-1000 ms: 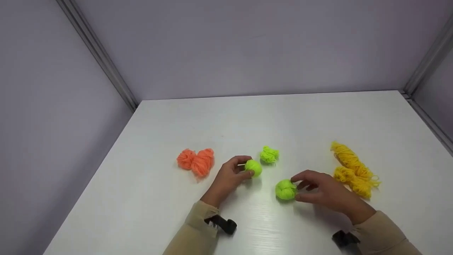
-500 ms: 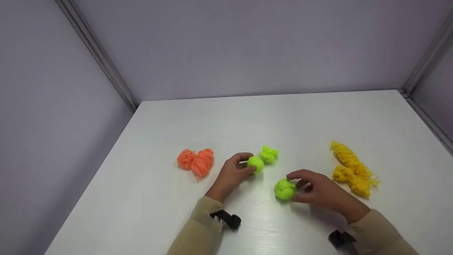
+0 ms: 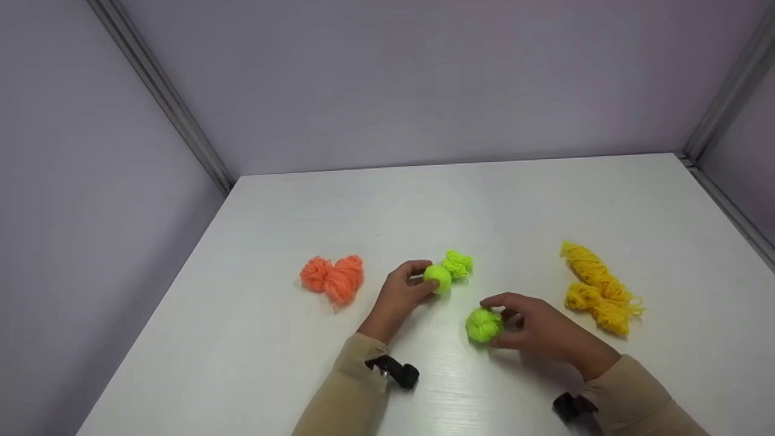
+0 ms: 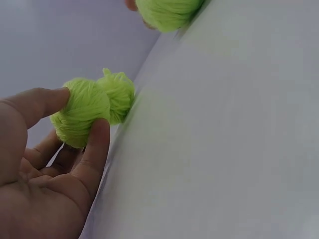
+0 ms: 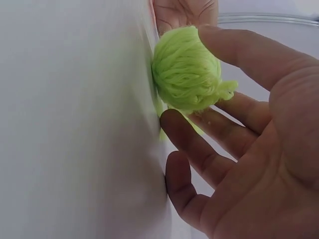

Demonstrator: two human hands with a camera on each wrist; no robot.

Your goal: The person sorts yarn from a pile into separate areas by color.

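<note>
My left hand [image 3: 399,293] pinches a neon green yarn ball [image 3: 437,279] between thumb and fingers. Against the ball's far right side lies a smaller, looser green yarn bundle [image 3: 458,264]; the left wrist view shows the ball [image 4: 82,112] overlapping that bundle [image 4: 119,97]. To the right and nearer, my right hand [image 3: 542,327] holds a second green yarn ball [image 3: 483,325], which sits on the table. In the right wrist view the thumb touches this ball [image 5: 184,69] and some fingers curl behind it, their tips partly hidden.
On the white table [image 3: 242,339], two joined orange yarn bundles [image 3: 333,278] lie left of my left hand. Yellow yarn bundles [image 3: 599,290] lie beyond my right hand, at the right. Pale panels [image 3: 436,85] rise behind and at the sides.
My left hand has carried its yarn ball slightly forward and right, up to the small green bundle. My right hand has shifted left, closer around the other ball, which has hardly moved.
</note>
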